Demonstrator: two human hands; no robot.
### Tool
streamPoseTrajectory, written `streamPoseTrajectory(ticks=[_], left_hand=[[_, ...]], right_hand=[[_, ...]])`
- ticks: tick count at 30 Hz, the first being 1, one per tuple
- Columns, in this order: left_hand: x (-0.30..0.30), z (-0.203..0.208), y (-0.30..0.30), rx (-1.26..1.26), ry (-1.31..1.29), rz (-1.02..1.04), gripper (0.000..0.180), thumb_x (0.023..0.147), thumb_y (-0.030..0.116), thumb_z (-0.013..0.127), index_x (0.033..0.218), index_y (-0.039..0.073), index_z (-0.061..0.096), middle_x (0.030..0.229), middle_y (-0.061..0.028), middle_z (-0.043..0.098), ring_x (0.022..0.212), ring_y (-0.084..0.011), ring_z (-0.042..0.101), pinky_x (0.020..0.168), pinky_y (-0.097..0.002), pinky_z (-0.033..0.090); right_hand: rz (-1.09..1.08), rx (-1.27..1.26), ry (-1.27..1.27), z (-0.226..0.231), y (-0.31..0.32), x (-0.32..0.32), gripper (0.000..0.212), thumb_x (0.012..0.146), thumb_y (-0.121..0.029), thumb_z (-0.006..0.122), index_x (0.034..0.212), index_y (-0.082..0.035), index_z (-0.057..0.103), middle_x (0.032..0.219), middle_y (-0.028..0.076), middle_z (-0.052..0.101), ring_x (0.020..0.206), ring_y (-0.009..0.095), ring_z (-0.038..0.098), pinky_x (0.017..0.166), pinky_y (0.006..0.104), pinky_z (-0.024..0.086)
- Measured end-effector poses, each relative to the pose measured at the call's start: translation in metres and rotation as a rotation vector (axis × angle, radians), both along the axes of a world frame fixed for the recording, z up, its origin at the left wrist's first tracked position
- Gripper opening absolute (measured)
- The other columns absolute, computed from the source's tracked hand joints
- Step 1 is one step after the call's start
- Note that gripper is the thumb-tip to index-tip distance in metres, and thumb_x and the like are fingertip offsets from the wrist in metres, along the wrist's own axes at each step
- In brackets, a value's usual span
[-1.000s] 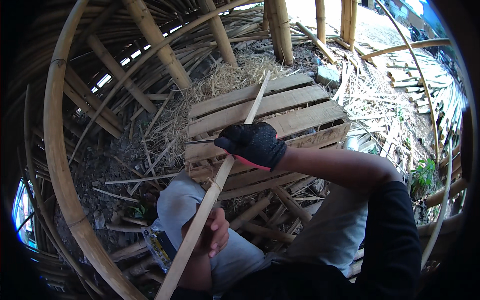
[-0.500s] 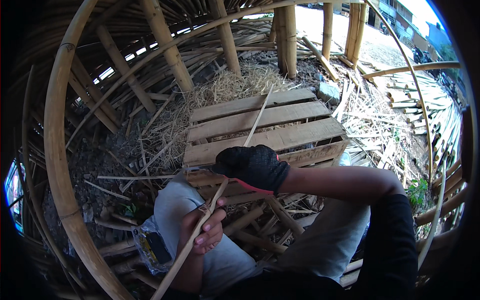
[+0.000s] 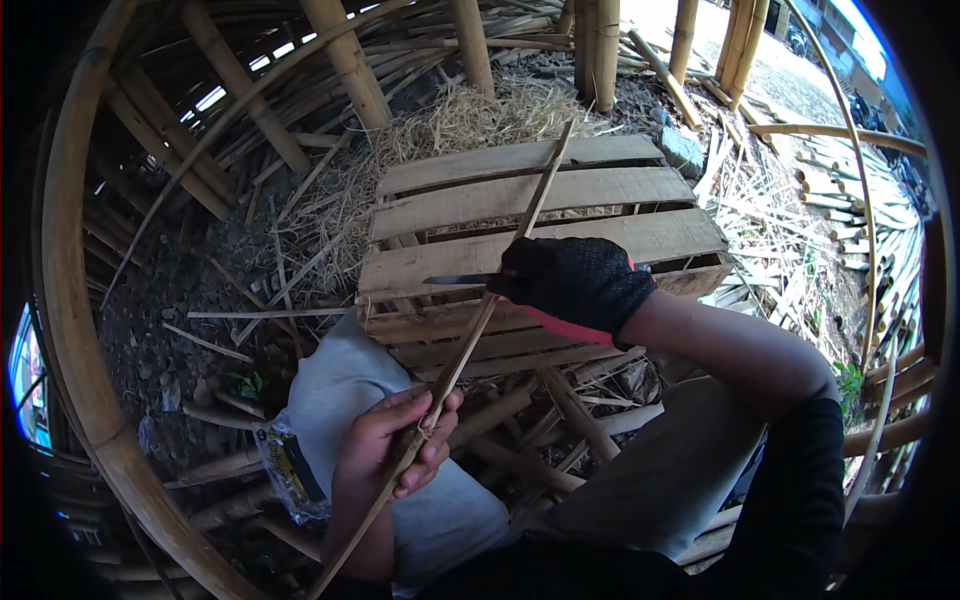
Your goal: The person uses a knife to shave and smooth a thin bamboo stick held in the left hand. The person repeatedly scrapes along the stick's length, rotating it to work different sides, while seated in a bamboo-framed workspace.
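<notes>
A long, thin bamboo strip [image 3: 468, 345] slants from my lap up over the slatted wooden crate [image 3: 470, 247]. Bare-skinned, my left hand [image 3: 395, 440] is closed round its lower part, where a rough, frayed node shows. Higher up, my right hand [image 3: 575, 283], in a black glove with red edging, is closed round a knife. The knife's blade [image 3: 458, 280] sticks out to the left of the fist and crosses the strip. The glove hides the handle. Whether the gloved fingers also touch the strip, I cannot tell.
A thick bent bamboo pole [image 3: 75, 300] curves along the left side. Straw shavings [image 3: 480, 120] lie behind the crate, and cut bamboo pieces [image 3: 520, 460] lie beneath it. To the left of my knee is a clear plastic packet [image 3: 290, 470]. Bamboo poles [image 3: 895, 270] are stacked at right.
My right hand with the knife has moved up and right along the strip. The strip has turned over somewhat and now shows a darker side. The view has shifted a little.
</notes>
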State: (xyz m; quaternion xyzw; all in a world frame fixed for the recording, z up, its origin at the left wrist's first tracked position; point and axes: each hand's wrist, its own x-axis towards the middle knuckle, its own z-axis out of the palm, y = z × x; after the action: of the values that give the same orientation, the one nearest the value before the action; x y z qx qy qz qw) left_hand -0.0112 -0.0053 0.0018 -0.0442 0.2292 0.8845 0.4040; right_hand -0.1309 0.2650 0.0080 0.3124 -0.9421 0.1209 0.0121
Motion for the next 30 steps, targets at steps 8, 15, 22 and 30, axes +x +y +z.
streamPoseTrajectory(ticks=[8,15,22,30], left_hand=[[-0.025,0.015,-0.006,0.097,0.005,0.029,0.034,0.109,0.017,0.027,0.129,-0.006,0.042,0.069,-0.0064,0.049,0.040,-0.0080,0.050,0.029,-0.0218,0.043],[-0.017,0.004,0.004,-0.354,0.115,-0.021,0.027,0.105,0.015,0.029,0.121,-0.001,0.043,0.066,-0.0072,0.051,0.039,-0.0110,0.052,0.028,-0.0223,0.039],[-0.003,0.001,0.016,-0.385,0.044,-0.025,0.023,0.109,0.031,0.034,0.111,0.011,0.046,0.050,0.0022,0.042,0.030,-0.0061,0.040,0.027,-0.0188,0.030],[0.005,-0.004,0.022,-0.588,0.100,0.046,0.028,0.109,0.034,0.037,0.107,0.010,0.052,0.050,0.0036,0.040,0.031,-0.0037,0.032,0.030,-0.0186,0.026]], right_hand=[[-0.106,-0.224,-0.131,-0.011,0.006,-0.010,0.031,0.098,-0.038,0.056,0.117,-0.016,0.066,0.106,0.015,0.068,0.096,0.035,0.067,0.080,0.0444,0.054],[-0.169,-0.072,-0.436,0.022,0.001,0.004,0.045,0.102,-0.043,0.043,0.126,-0.011,0.064,0.100,0.020,0.070,0.093,0.038,0.068,0.081,0.0472,0.053],[-0.251,0.047,-0.212,0.004,-0.005,0.024,0.048,0.105,-0.036,0.032,0.142,-0.009,0.047,0.084,0.021,0.070,0.077,0.040,0.069,0.074,0.0493,0.054],[0.028,0.066,-0.095,0.002,-0.033,0.050,0.043,0.104,-0.030,0.034,0.138,-0.007,0.048,0.072,0.021,0.067,0.065,0.041,0.067,0.056,0.0521,0.051]])
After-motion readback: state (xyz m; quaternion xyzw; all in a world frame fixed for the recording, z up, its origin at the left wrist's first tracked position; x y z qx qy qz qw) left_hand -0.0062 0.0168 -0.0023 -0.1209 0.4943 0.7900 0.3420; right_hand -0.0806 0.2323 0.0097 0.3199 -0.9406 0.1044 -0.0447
